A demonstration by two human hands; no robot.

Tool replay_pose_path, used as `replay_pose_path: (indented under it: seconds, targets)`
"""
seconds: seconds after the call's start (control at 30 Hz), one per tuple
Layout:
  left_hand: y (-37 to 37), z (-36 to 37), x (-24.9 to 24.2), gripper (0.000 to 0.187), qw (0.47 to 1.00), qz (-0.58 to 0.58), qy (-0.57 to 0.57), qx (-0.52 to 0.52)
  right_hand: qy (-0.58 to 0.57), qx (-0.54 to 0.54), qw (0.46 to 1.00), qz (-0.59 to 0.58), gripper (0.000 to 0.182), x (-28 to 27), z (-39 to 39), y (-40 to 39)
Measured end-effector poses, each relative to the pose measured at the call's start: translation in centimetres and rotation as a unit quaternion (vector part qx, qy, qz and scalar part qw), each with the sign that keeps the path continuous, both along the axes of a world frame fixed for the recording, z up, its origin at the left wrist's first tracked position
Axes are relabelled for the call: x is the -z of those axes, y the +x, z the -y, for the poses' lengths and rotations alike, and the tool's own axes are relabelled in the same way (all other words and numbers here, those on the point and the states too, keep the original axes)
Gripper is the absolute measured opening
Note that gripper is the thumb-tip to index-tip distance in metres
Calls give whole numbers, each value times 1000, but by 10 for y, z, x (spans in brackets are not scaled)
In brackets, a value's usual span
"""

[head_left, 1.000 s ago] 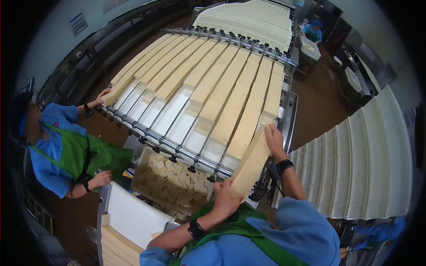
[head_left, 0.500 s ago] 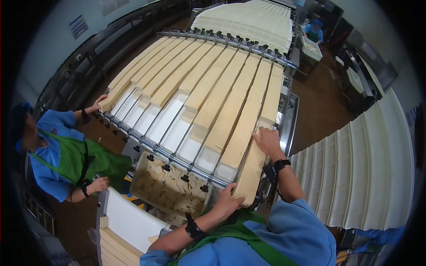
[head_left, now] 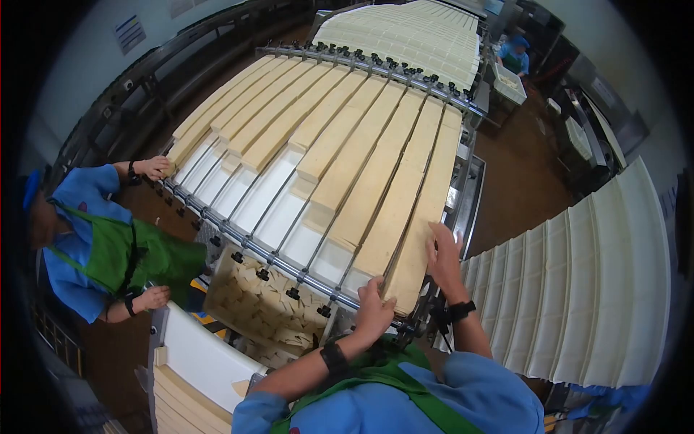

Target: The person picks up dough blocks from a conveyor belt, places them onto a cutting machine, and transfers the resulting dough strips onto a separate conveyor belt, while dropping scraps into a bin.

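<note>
A long pale-yellow block [head_left: 413, 266] lies in the rightmost lane of a slatted rack, in line with the strip behind it. My left hand [head_left: 374, 312] is closed at its near left corner, thumb on the top and fingers at the gap beside the neighbouring block [head_left: 387, 242]. Against the right side of the same block rests my right hand [head_left: 444, 253], fingers and thumb apart. Metal rods separate the lanes, and a metal bar [head_left: 282, 264] with black knobs runs across the near end.
A bin of pale scraps [head_left: 278, 307] stands below the rack's near edge. To the left, a co-worker [head_left: 108, 246] has one hand at the far-left block. Pleated white sheeting [head_left: 571, 282] slopes at right. Another person [head_left: 513, 54] stands beside a white tray [head_left: 509, 84] at the back.
The right-lane block now lines up with the strip behind it. My right hand has moved from its top to its right side. The left hand has shifted slightly forward.
</note>
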State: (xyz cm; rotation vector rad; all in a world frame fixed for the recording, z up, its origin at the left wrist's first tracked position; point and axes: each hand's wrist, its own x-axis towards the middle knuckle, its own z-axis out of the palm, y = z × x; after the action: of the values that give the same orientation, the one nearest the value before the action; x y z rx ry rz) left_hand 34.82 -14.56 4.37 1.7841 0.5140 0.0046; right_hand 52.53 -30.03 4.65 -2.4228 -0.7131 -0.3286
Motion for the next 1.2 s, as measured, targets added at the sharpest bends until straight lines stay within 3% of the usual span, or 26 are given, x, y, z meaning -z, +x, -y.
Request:
replay_pose_path:
  seconds: [0.1, 0.17, 0.23, 0.3, 0.37, 0.43, 0.5, 0.57, 0.63, 0.7, 0.73, 0.83, 0.87, 0.9, 0.97, 1.03, 1.1, 1.13, 1.2]
  targets:
    - [-3, -3, 5, 68, 1000, 19, -2, 18, 32, -102, 991, -77, 57, -18, 4, -38]
    - [-5, -6, 11, 70, 999, 39, -13, 22, -94, -202, 963, -150, 67, -26, 0, -64]
    - [-5, -10, 15, 76, 996, 81, -11, 36, -143, -213, 955, -149, 72, -20, -2, -79]
    - [-8, -12, 16, 76, 998, 52, -34, 16, -194, -233, 940, -154, 78, -10, -3, -90]
    - [-12, -23, 10, 75, 996, 46, -33, 66, -263, -201, 942, -62, 83, 2, -3, -87]
    - [-25, -47, 5, 76, 996, 71, -4, 60, -271, -210, 938, -51, 85, 0, -6, -93]
    - [-44, -90, -14, 72, 979, 29, -192, 67, -295, -176, 938, -45, 86, -4, -11, -96]
    - [-73, -128, -5, 70, 977, 128, -166, -46, -310, -197, 930, -33, 86, 2, -11, -97]
    - [-104, -156, 6, 70, 974, 110, -130, -150, -329, -169, 927, -65, 83, -15, -23, -102]
    - [-131, -176, 51, 68, 963, 118, 25, -242, -316, -193, 927, -64, 83, -27, -40, -108]
    - [-148, -178, 57, 68, 962, 50, 103, -249, -304, -182, 932, -72, 83, -36, -53, -110]
    - [-198, -176, 46, 63, 939, 33, 150, -308, -232, -283, 931, 6, 86, -69, -117, -128]
    - [-218, -178, 51, 52, 927, 56, 189, -320, -218, -318, 922, 28, 88, -69, -139, -134]
    - [-239, -178, 48, 52, 918, 50, 192, -344, -216, -343, 914, 33, 88, -71, -164, -144]
    - [-282, -175, 40, 36, 916, 71, 5, -395, -205, -440, 874, 31, 89, -72, -213, -175]
    - [-327, -163, 44, 22, 853, 69, 142, -498, -183, -532, 826, 36, 84, -71, -260, -214]
    - [-372, -147, 59, 22, 746, 44, 216, -628, -158, -620, 768, 28, 79, -65, -303, -257]
    - [-393, -138, 62, 22, 729, 39, 221, -647, -153, -640, 752, 32, 79, -63, -322, -281]
    - [-426, -125, 67, 27, 574, -28, 230, -786, -123, -721, 682, -17, 74, -61, -359, -328]
